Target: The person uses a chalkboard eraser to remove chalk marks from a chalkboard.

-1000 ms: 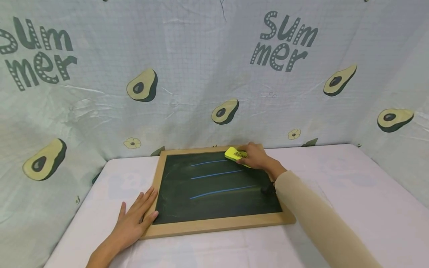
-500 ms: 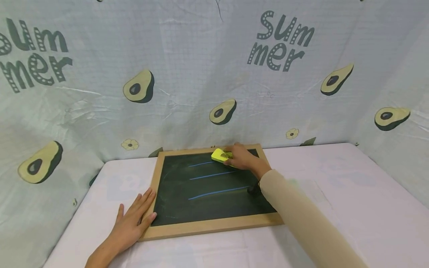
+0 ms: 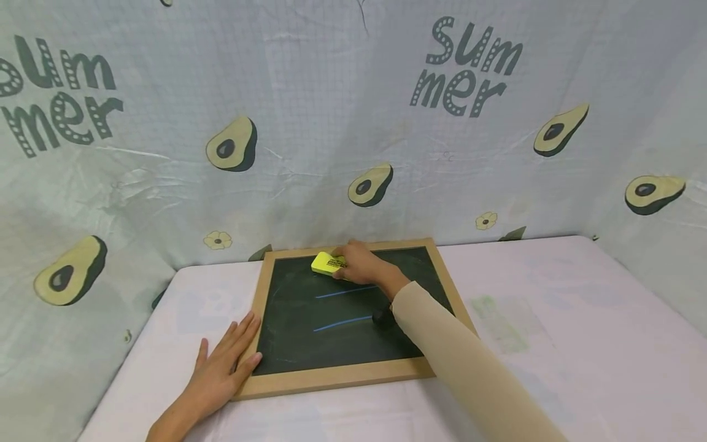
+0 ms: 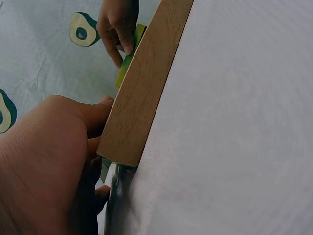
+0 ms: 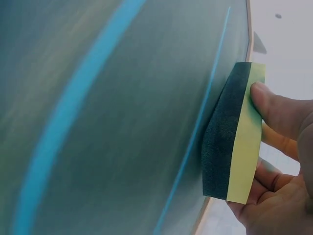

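A wood-framed chalkboard lies on the white-covered table. Two blue lines show on it in the head view, their right parts hidden behind the right arm. My right hand grips a yellow board eraser near the board's far edge, thumb on one side and fingers on the other. In the right wrist view the eraser's dark felt faces the board, close to a thin blue line. My left hand rests with straight, spread fingers on the left side of the wooden frame.
Behind the table hangs a pale cloth printed with avocados and lettering. The board's far edge lies close to this cloth. A dark wrist camera sits under the right wrist, low over the board.
My right hand has slid the eraser leftward along the board's far part. The farthest blue line no longer shows. The left hand stays on the frame.
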`<move>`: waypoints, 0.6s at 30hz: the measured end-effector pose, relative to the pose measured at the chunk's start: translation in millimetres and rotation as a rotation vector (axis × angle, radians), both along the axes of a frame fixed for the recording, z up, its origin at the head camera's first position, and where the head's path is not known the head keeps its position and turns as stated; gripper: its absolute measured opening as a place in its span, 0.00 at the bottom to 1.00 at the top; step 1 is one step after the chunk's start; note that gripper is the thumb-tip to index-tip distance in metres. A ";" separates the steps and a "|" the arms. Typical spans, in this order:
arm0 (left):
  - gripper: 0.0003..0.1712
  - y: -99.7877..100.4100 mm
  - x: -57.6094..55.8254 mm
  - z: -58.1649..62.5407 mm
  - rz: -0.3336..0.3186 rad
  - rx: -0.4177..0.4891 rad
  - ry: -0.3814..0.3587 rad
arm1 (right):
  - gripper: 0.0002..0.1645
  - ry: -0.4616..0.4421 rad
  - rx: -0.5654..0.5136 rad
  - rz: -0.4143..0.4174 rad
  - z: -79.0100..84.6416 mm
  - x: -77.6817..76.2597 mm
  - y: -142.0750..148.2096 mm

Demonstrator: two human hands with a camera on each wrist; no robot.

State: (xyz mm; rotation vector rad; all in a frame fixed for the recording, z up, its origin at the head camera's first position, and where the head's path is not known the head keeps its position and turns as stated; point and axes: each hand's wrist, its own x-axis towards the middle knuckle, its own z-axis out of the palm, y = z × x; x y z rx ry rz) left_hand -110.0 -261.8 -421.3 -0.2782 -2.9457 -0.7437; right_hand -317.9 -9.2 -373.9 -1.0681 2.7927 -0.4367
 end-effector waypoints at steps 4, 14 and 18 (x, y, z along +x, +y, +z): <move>0.35 1.4 0.4 0.6 0.007 -0.018 0.003 | 0.30 -0.011 0.021 0.008 4.5 1.2 -11.2; 0.36 3.2 -2.0 1.3 0.008 -0.013 -0.027 | 0.32 -0.022 0.034 -0.020 2.0 3.6 -23.8; 0.36 0.9 -0.4 -1.0 0.011 0.001 -0.030 | 0.32 -0.013 0.047 -0.014 0.4 4.9 -24.5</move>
